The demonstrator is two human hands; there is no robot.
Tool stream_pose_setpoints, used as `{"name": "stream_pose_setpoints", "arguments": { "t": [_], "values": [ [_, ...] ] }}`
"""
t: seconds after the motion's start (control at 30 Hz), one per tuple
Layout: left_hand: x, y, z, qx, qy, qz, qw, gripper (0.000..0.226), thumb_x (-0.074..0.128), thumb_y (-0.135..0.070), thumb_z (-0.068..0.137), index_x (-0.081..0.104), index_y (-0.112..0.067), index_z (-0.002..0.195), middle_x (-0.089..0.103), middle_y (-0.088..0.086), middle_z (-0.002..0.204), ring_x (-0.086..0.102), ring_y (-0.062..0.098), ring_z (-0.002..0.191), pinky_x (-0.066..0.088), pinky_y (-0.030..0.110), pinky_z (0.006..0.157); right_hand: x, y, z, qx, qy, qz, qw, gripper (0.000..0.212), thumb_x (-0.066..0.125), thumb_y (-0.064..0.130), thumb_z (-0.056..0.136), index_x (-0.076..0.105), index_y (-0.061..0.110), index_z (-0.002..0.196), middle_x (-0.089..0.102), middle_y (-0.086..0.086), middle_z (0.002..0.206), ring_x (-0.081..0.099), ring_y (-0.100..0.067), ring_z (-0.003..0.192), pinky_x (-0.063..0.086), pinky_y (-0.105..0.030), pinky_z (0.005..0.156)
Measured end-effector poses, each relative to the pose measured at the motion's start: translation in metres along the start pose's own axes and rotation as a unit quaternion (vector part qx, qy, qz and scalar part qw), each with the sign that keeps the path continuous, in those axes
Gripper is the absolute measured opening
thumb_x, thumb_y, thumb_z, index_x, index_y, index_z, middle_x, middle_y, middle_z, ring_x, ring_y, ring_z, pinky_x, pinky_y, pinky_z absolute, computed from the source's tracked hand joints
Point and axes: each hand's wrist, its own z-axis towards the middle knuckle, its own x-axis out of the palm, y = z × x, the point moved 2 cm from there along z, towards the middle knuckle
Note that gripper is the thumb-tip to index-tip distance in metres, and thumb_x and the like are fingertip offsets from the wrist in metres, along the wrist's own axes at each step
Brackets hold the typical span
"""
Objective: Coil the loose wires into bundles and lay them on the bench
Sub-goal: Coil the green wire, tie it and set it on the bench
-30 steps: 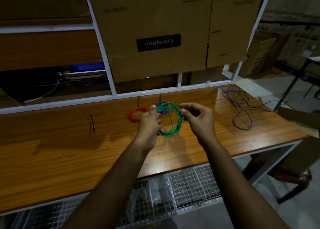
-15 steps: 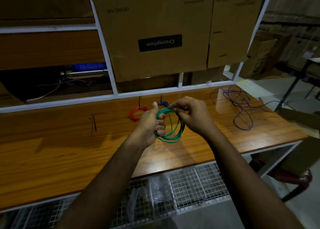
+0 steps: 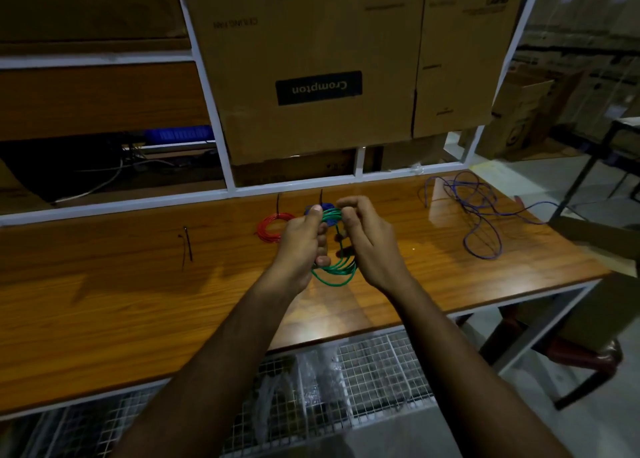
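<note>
Gripped by both the left hand (image 3: 300, 241) and right hand (image 3: 367, 241), a green wire coil (image 3: 337, 270) is held; a red coil (image 3: 272, 227) lies just left.

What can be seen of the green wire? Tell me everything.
The green wire is thin and looks plastic-coated, wound into several loose round loops. It is held upright over the bench. The left hand grips its left side, and the right hand pinches its top. Its lower loops hang free between the wrists.
</note>
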Motion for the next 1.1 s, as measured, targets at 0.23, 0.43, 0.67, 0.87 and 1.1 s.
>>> {"name": "stream_pose_setpoints", "arguments": {
  "t": [0.23, 0.43, 0.67, 0.87, 1.1],
  "values": [
    [0.009, 0.005, -0.009, 0.003, 0.015, 0.05, 0.999, 0.04, 0.035, -0.039, 0.106, 0.05, -0.016, 0.078, 0.031, -0.007, 0.056, 0.03, 0.007, 0.046, 0.028, 0.023, 0.045, -0.023, 0.001, -0.003, -0.043, 0.07, -0.201, 0.976, 0.038, 0.059, 0.015, 0.098, 0.055, 0.019, 0.136, 0.07, -0.002, 0.11, 0.068, -0.011, 0.086, 0.057, -0.027, 0.075],
    [0.027, 0.01, -0.012, -0.009, -0.023, 0.053, 0.998, 0.035, 0.038, -0.037, 0.106, 0.053, -0.013, 0.084, 0.032, -0.004, 0.06, 0.03, 0.008, 0.046, 0.026, 0.023, 0.042, -0.02, -0.004, -0.016, -0.002, 0.094, -0.239, 0.966, 0.048, 0.05, 0.025, 0.102, 0.036, 0.017, 0.148, 0.052, -0.005, 0.135, 0.056, -0.018, 0.114, 0.045, -0.027, 0.089],
    [0.049, 0.011, -0.017, 0.01, -0.004, 0.097, 0.995, 0.04, 0.039, -0.035, 0.105, 0.045, -0.015, 0.071, 0.033, -0.004, 0.056, 0.031, 0.009, 0.044, 0.025, 0.024, 0.043, -0.046, -0.022, -0.02, 0.028, 0.088, -0.058, 0.994, 0.015, 0.049, 0.009, 0.101, 0.057, 0.012, 0.114, 0.065, -0.001, 0.086, 0.067, -0.012, 0.076, 0.056, -0.031, 0.07],
    [0.067, 0.019, -0.018, 0.04, -0.03, 0.133, 0.99, 0.039, 0.039, -0.029, 0.106, 0.048, -0.014, 0.07, 0.035, -0.007, 0.053, 0.032, 0.009, 0.044, 0.03, 0.023, 0.043, -0.062, -0.042, -0.025, 0.169, 0.16, 0.311, 0.921, 0.026, 0.039, 0.003, 0.104, 0.051, -0.003, 0.127, 0.049, 0.0, 0.074, 0.044, -0.007, 0.057, 0.046, -0.03, 0.065],
    [0.075, 0.03, -0.023, 0.011, -0.032, 0.093, 0.995, 0.027, 0.036, -0.021, 0.104, 0.045, -0.014, 0.079, 0.033, -0.005, 0.059, 0.03, 0.009, 0.047, 0.031, 0.025, 0.044, -0.056, -0.052, -0.028, 0.091, 0.051, 0.213, 0.972, 0.024, 0.043, 0.018, 0.106, 0.066, 0.013, 0.113, 0.05, 0.001, 0.066, 0.048, -0.01, 0.055, 0.044, -0.025, 0.05]
  ]
}}
